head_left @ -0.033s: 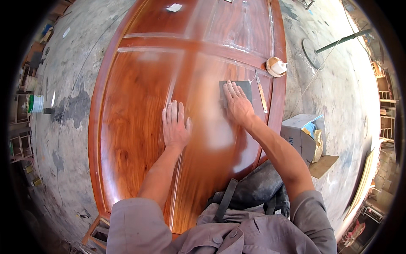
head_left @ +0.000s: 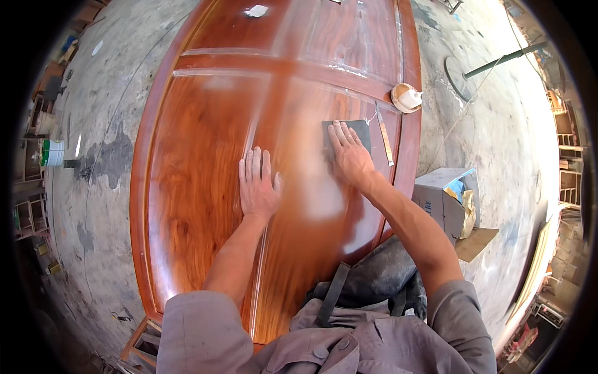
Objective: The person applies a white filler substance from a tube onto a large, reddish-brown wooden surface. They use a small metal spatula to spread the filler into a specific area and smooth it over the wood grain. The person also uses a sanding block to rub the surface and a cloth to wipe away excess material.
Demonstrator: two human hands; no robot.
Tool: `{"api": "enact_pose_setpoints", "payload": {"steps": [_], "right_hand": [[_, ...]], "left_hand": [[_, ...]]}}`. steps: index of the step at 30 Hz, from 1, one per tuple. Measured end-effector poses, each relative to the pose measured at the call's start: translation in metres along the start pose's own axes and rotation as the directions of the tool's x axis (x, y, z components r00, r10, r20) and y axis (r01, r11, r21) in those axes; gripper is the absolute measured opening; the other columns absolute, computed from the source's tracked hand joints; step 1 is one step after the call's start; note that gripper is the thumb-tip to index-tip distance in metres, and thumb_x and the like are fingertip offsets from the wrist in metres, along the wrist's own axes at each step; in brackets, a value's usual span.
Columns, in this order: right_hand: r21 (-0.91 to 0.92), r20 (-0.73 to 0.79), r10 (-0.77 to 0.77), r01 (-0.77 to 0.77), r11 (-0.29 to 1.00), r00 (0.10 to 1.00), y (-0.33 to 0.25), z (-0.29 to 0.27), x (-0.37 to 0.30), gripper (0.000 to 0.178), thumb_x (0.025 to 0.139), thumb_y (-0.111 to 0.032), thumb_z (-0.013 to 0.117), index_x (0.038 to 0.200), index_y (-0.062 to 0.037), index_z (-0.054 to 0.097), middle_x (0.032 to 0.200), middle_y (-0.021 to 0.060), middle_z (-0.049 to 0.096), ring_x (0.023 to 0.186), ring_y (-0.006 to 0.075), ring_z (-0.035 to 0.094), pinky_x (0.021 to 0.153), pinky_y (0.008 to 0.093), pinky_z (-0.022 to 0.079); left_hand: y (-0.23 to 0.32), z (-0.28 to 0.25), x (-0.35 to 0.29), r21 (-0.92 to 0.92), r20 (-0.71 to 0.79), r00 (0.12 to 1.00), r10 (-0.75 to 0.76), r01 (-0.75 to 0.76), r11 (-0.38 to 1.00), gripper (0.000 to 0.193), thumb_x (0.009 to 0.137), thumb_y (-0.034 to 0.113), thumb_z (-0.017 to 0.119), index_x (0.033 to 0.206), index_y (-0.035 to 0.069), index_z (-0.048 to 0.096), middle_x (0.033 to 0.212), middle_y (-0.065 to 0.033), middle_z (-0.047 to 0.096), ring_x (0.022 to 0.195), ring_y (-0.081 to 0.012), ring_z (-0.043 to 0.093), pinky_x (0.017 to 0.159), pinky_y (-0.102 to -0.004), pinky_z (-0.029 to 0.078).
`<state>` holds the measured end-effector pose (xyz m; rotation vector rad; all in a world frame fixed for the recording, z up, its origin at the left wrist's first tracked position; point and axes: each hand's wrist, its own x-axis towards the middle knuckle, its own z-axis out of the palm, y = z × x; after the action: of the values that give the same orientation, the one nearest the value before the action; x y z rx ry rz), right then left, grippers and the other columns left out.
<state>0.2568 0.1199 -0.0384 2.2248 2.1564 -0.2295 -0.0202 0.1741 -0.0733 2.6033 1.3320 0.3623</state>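
A glossy red-brown wooden panelled door lies flat below me. My left hand rests palm down on it beside a pale moulding line, fingers stretched out, holding nothing. Further right, my right hand lies flat over a dark grey sheet that looks like sandpaper, its fingers extended and pressing it to the door. Part of the sheet is hidden under that hand. Whitish dust marks the surface between my hands. A narrow, stained strip lies just right of the sheet.
On the door's right edge sits a round dish with a white container in it. A crumpled white scrap lies at the far end. Right of the door stand a cardboard box and a dark round-based stand; a bucket is far left.
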Motion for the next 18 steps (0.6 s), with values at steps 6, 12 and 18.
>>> {"api": "enact_pose_setpoints", "payload": {"steps": [6, 12, 18], "right_hand": [[-0.025, 0.030, -0.026, 0.027, 0.999, 0.999, -0.017, 0.002, -0.021, 0.067, 0.109, -0.032, 0.048, 0.162, 0.0058, 0.034, 0.170, 0.0241, 0.035, 0.159, 0.0352, 0.032, 0.132, 0.0452, 0.024], [0.030, 0.052, -0.040, 0.038, 0.999, 0.998, -0.032, 0.001, -0.043, 0.071, 0.103, -0.029, 0.056, 0.162, 0.0046, 0.035, 0.169, 0.0235, 0.037, 0.159, 0.0347, 0.034, 0.132, 0.0453, 0.024], [0.032, 0.036, -0.130, 0.129, 0.991, 0.991, -0.051, 0.000, -0.077, 0.068, 0.106, -0.032, 0.055, 0.161, 0.0043, 0.037, 0.169, 0.0219, 0.039, 0.159, 0.0348, 0.033, 0.132, 0.0466, 0.025]], "left_hand": [[-0.002, 0.000, -0.003, -0.009, 0.001, 1.000, -0.003, 0.003, 1.000, 0.066, 0.105, 0.027, 0.056, 0.162, -0.001, 0.038, 0.170, -0.0219, 0.033, 0.160, -0.0375, 0.026, 0.133, -0.0539, 0.019], [-0.003, 0.001, 0.000, -0.016, -0.006, 1.000, 0.000, -0.001, 1.000, 0.066, 0.104, 0.027, 0.057, 0.161, -0.001, 0.040, 0.169, -0.0228, 0.034, 0.160, -0.0381, 0.027, 0.133, -0.0541, 0.019], [-0.002, 0.001, 0.000, -0.004, -0.018, 1.000, 0.007, -0.007, 1.000, 0.066, 0.103, 0.027, 0.058, 0.161, -0.001, 0.040, 0.169, -0.0230, 0.035, 0.159, -0.0382, 0.028, 0.133, -0.0543, 0.019]]}}
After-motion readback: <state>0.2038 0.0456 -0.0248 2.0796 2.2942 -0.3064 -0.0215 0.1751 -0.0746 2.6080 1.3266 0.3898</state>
